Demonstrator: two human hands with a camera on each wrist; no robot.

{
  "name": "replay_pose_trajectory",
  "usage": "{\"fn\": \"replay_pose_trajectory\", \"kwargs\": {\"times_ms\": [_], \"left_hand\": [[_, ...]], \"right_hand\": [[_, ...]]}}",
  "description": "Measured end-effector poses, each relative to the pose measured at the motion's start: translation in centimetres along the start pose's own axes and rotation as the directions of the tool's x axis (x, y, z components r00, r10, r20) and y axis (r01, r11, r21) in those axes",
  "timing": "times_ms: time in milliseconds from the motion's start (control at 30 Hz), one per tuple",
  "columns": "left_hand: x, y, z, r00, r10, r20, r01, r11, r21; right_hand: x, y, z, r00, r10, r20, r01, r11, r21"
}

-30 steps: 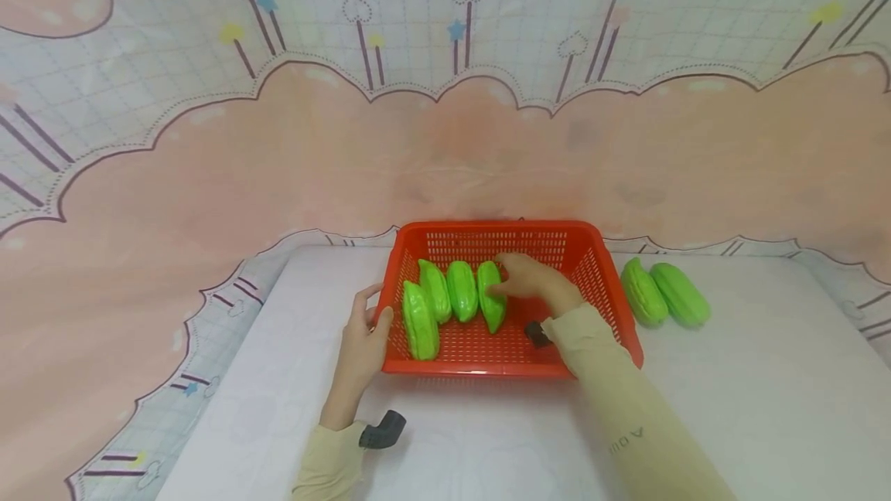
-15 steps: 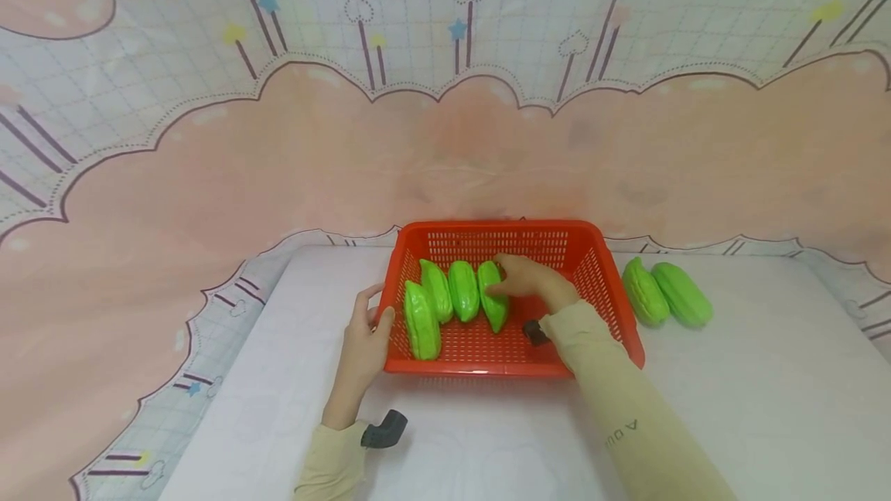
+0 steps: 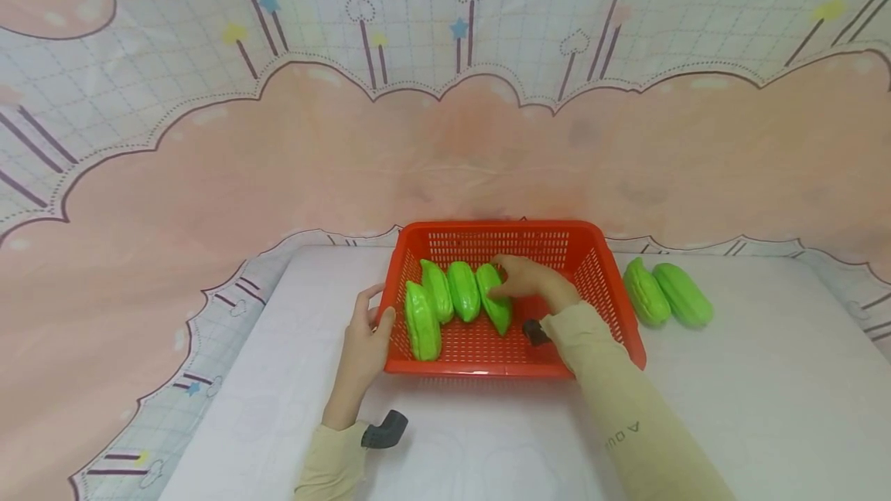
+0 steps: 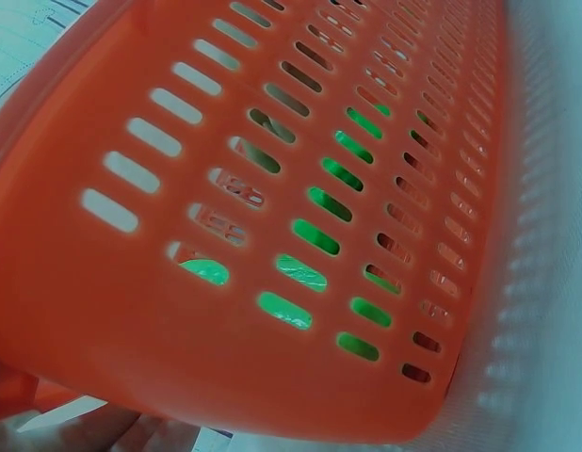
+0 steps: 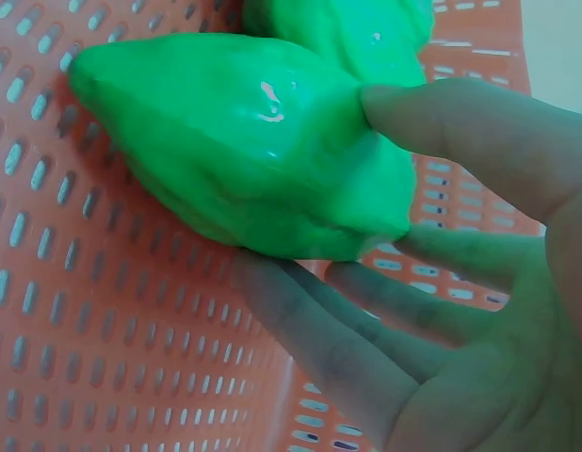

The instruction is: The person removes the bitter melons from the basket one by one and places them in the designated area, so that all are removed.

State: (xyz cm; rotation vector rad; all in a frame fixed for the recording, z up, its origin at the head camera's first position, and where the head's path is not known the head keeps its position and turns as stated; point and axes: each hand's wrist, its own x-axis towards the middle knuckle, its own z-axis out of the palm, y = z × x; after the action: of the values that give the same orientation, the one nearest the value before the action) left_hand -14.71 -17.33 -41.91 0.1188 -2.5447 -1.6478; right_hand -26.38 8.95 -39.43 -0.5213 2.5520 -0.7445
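In the head view a red plastic basket (image 3: pixel 480 368) stands on the table. My left hand (image 3: pixel 365 339) grips its left rim; the left wrist view shows the basket's slotted wall, with parts of fingers (image 4: pixel 93 428) at the lower edge. Inside the basket my right hand (image 3: pixel 532 281) holds the rightmost green ribbed fruit (image 3: pixel 496 308) between thumb and fingers. Up close in the right wrist view, this glossy fruit (image 5: pixel 244 141) has its pointed end away from the palm. Several like it lie to its left, among them a middle fruit (image 3: pixel 463 291) and a leftmost fruit (image 3: pixel 422 322).
Two more green fruits, a left one (image 3: pixel 646 292) and a right one (image 3: pixel 684 294), lie side by side on the white table (image 3: pixel 759 377) right of the basket. A patterned cloth backdrop (image 3: pixel 445 153) rises behind the basket.
The fruit at my right hand has turned slightly: its upper end leans left and its lower tip has shifted right. My left hand stays on the basket rim.
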Motion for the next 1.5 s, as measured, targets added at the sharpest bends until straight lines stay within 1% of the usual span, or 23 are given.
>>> {"fn": "replay_pose_trajectory", "kwargs": {"times_ms": [167, 333, 467, 567, 733, 933, 1033, 1200, 1333, 1500], "left_hand": [[0.0, 0.0, 0.1, 1.000, -0.005, 0.003, 0.005, 1.000, 0.001], [0.0, 0.0, 0.0, 1.000, -0.004, 0.003, 0.004, 1.000, 0.001], [0.2, -0.2, 0.0, 1.000, -0.014, 0.003, 0.014, 1.000, -0.002], [0.3, -0.4, -0.1, 1.000, -0.021, 0.001, 0.021, 1.000, 0.001], [0.4, -0.6, 0.0, 1.000, -0.022, -0.004, 0.022, 1.000, 0.007], [0.6, -0.4, 0.1, 1.000, -0.016, 0.006, 0.016, 1.000, 0.008], [0.5, -0.3, 0.0, 1.000, -0.023, 0.006, 0.023, 1.000, 0.012], [0.4, -0.3, 0.0, 0.999, -0.036, 0.010, 0.036, 0.999, 0.012], [0.4, -0.3, 0.0, 0.999, -0.036, 0.010, 0.036, 0.999, 0.011], [0.4, -0.2, 0.0, 0.999, -0.035, 0.004, 0.035, 0.999, 0.016]], "right_hand": [[-0.3, 0.0, -0.1, 1.000, 0.009, 0.006, -0.008, 1.000, -0.007], [-0.8, -0.1, -0.2, 1.000, 0.021, -0.015, -0.021, 1.000, 0.004], [-1.3, -0.3, -0.4, 0.999, 0.015, -0.032, -0.015, 1.000, -0.008], [-1.6, -0.4, -0.5, 0.999, -0.002, -0.044, 0.001, 1.000, -0.022], [-2.0, -0.5, -0.6, 0.998, -0.031, -0.059, 0.031, 1.000, -0.005], [-3.0, -0.5, -1.1, 0.993, -0.074, -0.092, 0.073, 0.997, -0.018], [-3.5, -0.7, -1.4, 0.989, -0.100, -0.108, 0.098, 0.995, -0.023], [-4.4, -0.7, -1.8, 0.986, -0.103, -0.127, 0.104, 0.995, -0.004], [-4.9, -0.8, -1.9, 0.980, -0.124, -0.155, 0.123, 0.992, -0.012], [-5.6, -0.8, -2.1, 0.976, -0.124, -0.179, 0.126, 0.992, -0.001]]}}
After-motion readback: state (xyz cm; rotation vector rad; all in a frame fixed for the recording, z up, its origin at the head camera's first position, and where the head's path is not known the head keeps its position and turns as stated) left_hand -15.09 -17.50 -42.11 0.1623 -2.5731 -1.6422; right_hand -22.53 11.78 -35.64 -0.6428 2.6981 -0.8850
